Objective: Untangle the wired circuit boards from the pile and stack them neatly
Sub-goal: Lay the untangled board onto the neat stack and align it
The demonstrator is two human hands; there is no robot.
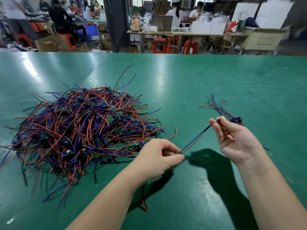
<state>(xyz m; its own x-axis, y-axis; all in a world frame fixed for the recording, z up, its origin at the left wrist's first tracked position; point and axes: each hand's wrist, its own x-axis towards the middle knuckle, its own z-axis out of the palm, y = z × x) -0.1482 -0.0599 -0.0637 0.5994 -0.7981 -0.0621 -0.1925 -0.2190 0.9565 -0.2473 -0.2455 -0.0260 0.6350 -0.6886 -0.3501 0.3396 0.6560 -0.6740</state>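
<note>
- The left hand is covering most of its pinched board.
- The right hand is hiding the blue wire's end and part of the bundle.
- The pile is burying its lower boards in its own tangle.

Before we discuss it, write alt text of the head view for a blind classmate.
A left hand pinches a circuit board whose blue and red wires stretch up to a right hand pinching them. A tangled pile lies left on the green table; a small bundle sits beyond the right hand.
</note>
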